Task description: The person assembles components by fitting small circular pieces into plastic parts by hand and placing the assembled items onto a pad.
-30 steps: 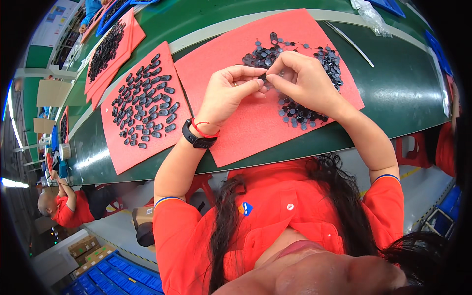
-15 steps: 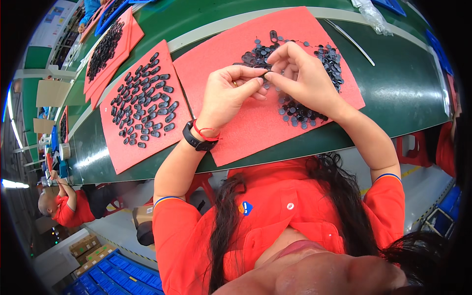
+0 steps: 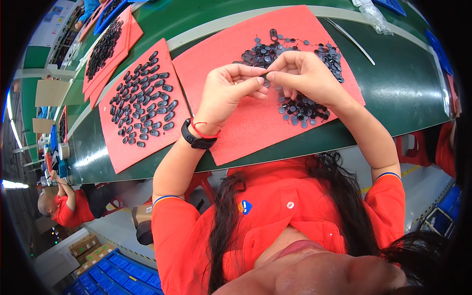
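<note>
Over the larger pink foam sheet [image 3: 226, 142], my two hands meet fingertip to fingertip. A small black part [image 3: 266, 75] shows between them, mostly covered by the fingers. Thumb and forefinger of my left hand [image 3: 231, 91] pinch it from one side. My right hand [image 3: 307, 78] pinches its other side, fingers curled. Behind and beneath the hands lie loose dark round discs [image 3: 302, 113] in several heaps. One black oval piece [image 3: 273, 34] lies beyond them. To the left, a second pink sheet [image 3: 118, 160] bears many black oval pieces [image 3: 142, 101], spread out singly.
Metal tweezers [image 3: 351, 42] lie on the green table [image 3: 403, 83] at the right. A clear plastic bag [image 3: 373, 17] is at the far right. Stacked pink sheets with black parts [image 3: 104, 51] stand at the far left. Another person [image 3: 73, 201] sits at the left.
My right hand has lowered slightly and its fingers have closed in around the small black part. My left hand has barely moved, still pinching.
</note>
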Available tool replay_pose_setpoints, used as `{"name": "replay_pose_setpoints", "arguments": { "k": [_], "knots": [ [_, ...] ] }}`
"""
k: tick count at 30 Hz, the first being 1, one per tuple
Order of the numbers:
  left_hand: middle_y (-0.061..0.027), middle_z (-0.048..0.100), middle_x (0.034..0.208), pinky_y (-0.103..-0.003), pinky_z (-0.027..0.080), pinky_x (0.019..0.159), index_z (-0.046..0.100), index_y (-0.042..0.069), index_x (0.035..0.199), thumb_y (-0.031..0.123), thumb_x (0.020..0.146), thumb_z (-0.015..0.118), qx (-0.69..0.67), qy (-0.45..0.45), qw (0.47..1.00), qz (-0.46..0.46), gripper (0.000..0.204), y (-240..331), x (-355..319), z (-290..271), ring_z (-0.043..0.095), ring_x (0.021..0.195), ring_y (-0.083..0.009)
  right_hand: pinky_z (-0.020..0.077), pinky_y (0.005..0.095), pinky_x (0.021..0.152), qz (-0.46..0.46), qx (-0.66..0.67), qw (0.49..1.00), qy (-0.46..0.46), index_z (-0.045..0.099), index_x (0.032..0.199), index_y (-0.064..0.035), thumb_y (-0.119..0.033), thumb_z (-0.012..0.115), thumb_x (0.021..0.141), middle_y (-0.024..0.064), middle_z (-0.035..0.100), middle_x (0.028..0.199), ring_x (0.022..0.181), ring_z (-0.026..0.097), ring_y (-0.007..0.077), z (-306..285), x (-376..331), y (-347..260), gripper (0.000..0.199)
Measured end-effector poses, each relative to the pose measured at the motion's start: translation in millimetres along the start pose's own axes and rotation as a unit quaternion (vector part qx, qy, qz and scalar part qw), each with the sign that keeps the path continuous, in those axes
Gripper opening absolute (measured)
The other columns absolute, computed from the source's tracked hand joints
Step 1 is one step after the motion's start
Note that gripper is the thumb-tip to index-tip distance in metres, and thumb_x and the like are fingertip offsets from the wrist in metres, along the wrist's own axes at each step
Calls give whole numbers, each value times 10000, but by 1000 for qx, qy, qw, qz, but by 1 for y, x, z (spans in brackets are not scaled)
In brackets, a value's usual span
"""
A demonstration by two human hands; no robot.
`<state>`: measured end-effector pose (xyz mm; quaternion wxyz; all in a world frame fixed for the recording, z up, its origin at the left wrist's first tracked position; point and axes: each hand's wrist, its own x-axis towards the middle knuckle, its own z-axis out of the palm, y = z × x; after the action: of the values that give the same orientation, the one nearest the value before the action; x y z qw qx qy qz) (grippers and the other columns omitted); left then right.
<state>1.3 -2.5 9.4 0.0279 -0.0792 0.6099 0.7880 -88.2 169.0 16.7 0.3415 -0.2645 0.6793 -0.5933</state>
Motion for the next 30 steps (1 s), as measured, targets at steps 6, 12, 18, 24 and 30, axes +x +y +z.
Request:
{"name": "replay_pose_setpoints", "arguments": {
  "k": [6, 12, 18, 24, 30],
  "knots": [
    [-148, 635, 903, -262, 553, 665, 571, -83, 1005, -1, 813, 594, -2, 0, 1000, -2, 209, -2, 0, 1, 647, 760, -177, 416, 172, 440, 10, 2, 1000, 0, 557, 834, 13, -145, 600, 822, 47, 603, 675, 509, 528, 51, 1, -1, 0, 164],
    [-127, 643, 875, -235, 538, 662, 582, -54, 1031, 31, 837, 588, 5, -5, 1000, -13, 212, -3, 1, 3, 642, 754, -151, 422, 177, 423, 18, 37, 999, -2, 524, 806, -1, -144, 581, 830, 52, 598, 660, 488, 533, 59, 1, -2, 0, 156],
    [-151, 650, 869, -236, 541, 646, 586, -64, 1005, 27, 829, 600, 3, -12, 1000, -22, 199, 0, 0, 1, 651, 743, -170, 432, 185, 416, 12, 46, 999, -1, 520, 807, 3, -143, 578, 827, 55, 590, 655, 480, 537, 64, 2, -2, -1, 158],
    [-169, 649, 867, -243, 545, 629, 593, -79, 959, 10, 812, 614, 1, -9, 1000, -20, 173, 2, 0, -1, 658, 724, -187, 436, 185, 420, 29, 52, 998, -15, 536, 825, 11, -144, 594, 813, 58, 596, 680, 486, 540, 65, 1, 0, -2, 166],
    [-165, 646, 854, -246, 547, 620, 592, -86, 947, -1, 807, 610, 1, -8, 1000, -24, 165, 0, 0, -1, 659, 706, -194, 439, 182, 430, 50, 40, 997, -32, 555, 848, 20, -142, 608, 802, 63, 605, 694, 500, 542, 65, 0, 1, 0, 177]
  ]
}}
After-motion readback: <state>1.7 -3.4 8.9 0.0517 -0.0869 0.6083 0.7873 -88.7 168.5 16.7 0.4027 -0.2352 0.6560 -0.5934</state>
